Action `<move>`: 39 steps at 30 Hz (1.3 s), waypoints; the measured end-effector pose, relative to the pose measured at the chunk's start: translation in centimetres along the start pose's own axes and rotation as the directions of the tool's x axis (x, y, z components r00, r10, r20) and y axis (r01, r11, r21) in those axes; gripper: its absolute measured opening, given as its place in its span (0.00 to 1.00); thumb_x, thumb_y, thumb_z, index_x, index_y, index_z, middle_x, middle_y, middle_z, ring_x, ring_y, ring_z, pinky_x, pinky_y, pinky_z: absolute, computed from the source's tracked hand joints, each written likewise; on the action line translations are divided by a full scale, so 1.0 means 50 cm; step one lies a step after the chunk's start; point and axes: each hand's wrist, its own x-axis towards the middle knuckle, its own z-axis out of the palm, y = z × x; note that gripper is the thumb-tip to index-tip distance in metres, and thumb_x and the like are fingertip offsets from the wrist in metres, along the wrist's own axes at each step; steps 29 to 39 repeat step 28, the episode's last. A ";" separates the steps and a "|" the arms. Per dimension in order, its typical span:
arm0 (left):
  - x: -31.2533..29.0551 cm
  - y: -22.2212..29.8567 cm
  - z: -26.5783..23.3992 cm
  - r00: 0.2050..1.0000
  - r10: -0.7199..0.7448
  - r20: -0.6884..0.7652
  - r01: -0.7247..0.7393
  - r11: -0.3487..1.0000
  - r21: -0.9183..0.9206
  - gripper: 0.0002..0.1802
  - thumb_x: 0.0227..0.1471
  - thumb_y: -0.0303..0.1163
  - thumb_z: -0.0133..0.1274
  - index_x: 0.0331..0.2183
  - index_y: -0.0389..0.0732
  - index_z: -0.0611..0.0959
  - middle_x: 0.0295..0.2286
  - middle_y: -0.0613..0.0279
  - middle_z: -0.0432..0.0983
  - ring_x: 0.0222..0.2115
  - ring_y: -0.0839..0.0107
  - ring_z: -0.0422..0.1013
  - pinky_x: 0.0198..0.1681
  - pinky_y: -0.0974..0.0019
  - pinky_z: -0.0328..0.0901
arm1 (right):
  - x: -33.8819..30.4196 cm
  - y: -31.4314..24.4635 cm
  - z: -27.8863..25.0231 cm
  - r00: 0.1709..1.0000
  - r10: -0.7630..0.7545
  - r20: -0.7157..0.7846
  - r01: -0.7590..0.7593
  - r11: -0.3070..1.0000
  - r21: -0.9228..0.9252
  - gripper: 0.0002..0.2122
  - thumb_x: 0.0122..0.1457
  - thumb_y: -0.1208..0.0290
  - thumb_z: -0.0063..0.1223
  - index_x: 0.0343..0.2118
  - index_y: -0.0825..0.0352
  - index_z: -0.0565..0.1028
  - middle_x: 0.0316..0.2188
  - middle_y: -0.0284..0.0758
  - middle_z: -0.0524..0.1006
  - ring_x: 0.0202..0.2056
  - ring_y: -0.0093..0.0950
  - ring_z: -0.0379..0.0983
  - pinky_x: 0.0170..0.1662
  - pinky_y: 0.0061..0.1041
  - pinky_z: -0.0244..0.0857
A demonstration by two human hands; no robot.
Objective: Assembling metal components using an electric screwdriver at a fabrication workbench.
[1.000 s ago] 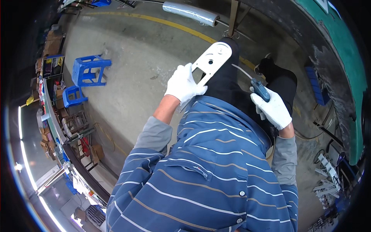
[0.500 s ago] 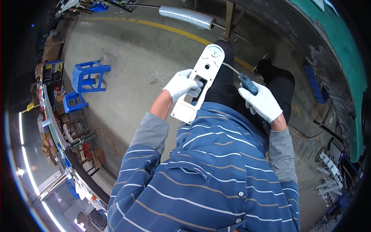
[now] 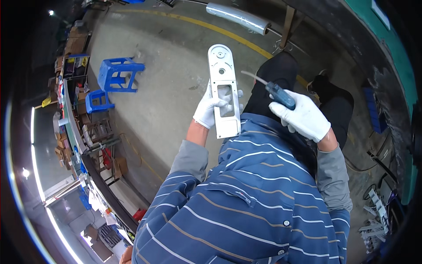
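Note:
My left hand [image 3: 205, 110], in a white glove, holds a long silver metal plate [image 3: 227, 127] upright by its left edge. The plate has a rounded upper end, a round hole, small screw holes and a rectangular window. Through that window several of my gloved fingers show behind it. My right hand [image 3: 306, 116], also white-gloved, grips a blue-handled tool [image 3: 280, 94] with a thin curved metal shank. The shank points up and left toward the plate, and a gap separates its tip from the plate's right edge. My right palm side is hidden.
Two blue plastic stools [image 3: 115, 75] stand on the grey floor at left. A roll of clear film [image 3: 237, 17] hangs on a bar at the far side. A dark, green-topped bench edge [image 3: 382, 66] curves along the right. Shelves with boxes [image 3: 77, 42] line the left.
The plate has swung from a rightward lean to nearly upright. The tool's tip, beside the plate's right edge before, is now apart from it. My view has shifted a little.

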 end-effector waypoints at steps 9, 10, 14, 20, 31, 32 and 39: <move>0.022 -0.029 -0.031 0.997 -0.019 0.068 0.039 0.951 -0.306 0.38 0.65 0.55 0.46 0.66 0.41 0.63 0.56 0.43 0.71 0.50 0.46 0.74 0.51 0.46 0.74 | 0.022 -0.030 0.087 0.984 0.013 0.176 0.040 0.955 -0.293 0.19 0.64 0.52 0.58 0.43 0.67 0.81 0.26 0.33 0.81 0.21 0.23 0.74 0.29 0.19 0.67; 0.025 -0.029 -0.034 0.997 -0.021 0.068 0.041 0.951 -0.306 0.38 0.65 0.55 0.46 0.66 0.41 0.63 0.56 0.43 0.71 0.50 0.46 0.74 0.51 0.46 0.74 | 0.023 -0.025 0.090 0.984 0.015 0.176 0.038 0.956 -0.292 0.19 0.64 0.52 0.58 0.43 0.67 0.81 0.26 0.33 0.81 0.21 0.23 0.74 0.29 0.19 0.67; 0.040 -0.030 -0.044 0.987 -0.053 0.149 0.098 0.944 -0.316 0.44 0.63 0.68 0.41 0.66 0.46 0.65 0.57 0.38 0.70 0.51 0.44 0.73 0.55 0.48 0.71 | 0.024 -0.011 0.097 0.979 -0.067 0.190 0.125 0.942 -0.311 0.21 0.64 0.52 0.57 0.45 0.68 0.81 0.29 0.35 0.83 0.25 0.25 0.77 0.34 0.21 0.70; 0.050 -0.025 -0.040 0.997 -0.034 0.070 0.046 0.985 -0.165 0.43 0.63 0.67 0.41 0.66 0.46 0.65 0.56 0.38 0.71 0.51 0.44 0.74 0.55 0.48 0.72 | 0.026 -0.018 0.089 0.984 -0.002 0.178 0.064 0.937 -0.345 0.21 0.65 0.52 0.57 0.44 0.68 0.81 0.31 0.35 0.83 0.28 0.26 0.78 0.37 0.22 0.70; 0.048 -0.027 -0.062 0.993 -0.006 0.116 0.033 0.972 -0.232 0.45 0.62 0.67 0.44 0.67 0.46 0.64 0.57 0.42 0.71 0.52 0.47 0.74 0.55 0.47 0.71 | 0.010 -0.019 0.053 0.977 0.164 0.137 -0.118 0.948 -0.296 0.21 0.65 0.50 0.55 0.47 0.65 0.82 0.28 0.36 0.83 0.25 0.27 0.78 0.35 0.21 0.71; 0.048 -0.027 -0.062 0.993 -0.006 0.116 0.033 0.972 -0.232 0.45 0.62 0.67 0.44 0.67 0.46 0.64 0.57 0.42 0.71 0.52 0.47 0.74 0.55 0.47 0.71 | 0.010 -0.019 0.053 0.977 0.164 0.137 -0.118 0.948 -0.296 0.21 0.65 0.50 0.55 0.47 0.65 0.82 0.28 0.36 0.83 0.25 0.27 0.78 0.35 0.21 0.71; 0.048 -0.027 -0.062 0.993 -0.006 0.116 0.033 0.972 -0.232 0.45 0.62 0.67 0.44 0.67 0.46 0.64 0.57 0.42 0.71 0.52 0.47 0.74 0.55 0.47 0.71 | 0.010 -0.019 0.053 0.977 0.164 0.137 -0.118 0.948 -0.296 0.21 0.65 0.50 0.55 0.47 0.65 0.82 0.28 0.36 0.83 0.25 0.27 0.78 0.35 0.21 0.71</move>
